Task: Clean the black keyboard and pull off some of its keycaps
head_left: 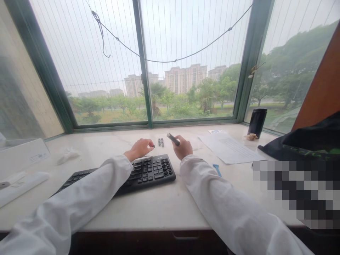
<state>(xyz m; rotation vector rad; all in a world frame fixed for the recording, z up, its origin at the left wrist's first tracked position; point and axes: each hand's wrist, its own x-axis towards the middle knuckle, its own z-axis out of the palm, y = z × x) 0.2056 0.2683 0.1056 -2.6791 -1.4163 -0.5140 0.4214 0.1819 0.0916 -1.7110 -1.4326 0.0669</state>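
Note:
A black keyboard [152,176] lies at a slant on the white counter, and several switch positions at its right end look bare of keycaps. My left hand [139,148] is over the keyboard's back edge, its thumb and forefinger pinched on a small dark keycap [153,146]. Beyond the keyboard, several loose grey keycaps [161,142] sit in a small group between my hands. My right hand [183,147] is closed around a short dark tool with a metallic end [173,139], which points up and left. The tool's exact kind cannot be made out. My left sleeve covers the keyboard's middle.
Printed paper [230,147] and a small blue plastic piece [217,170] lie to the right. Farther back stands a dark can [257,123], near a black bag [305,141]. On the left are a white box [23,154] and crumpled plastic [68,155]. Windows border the counter.

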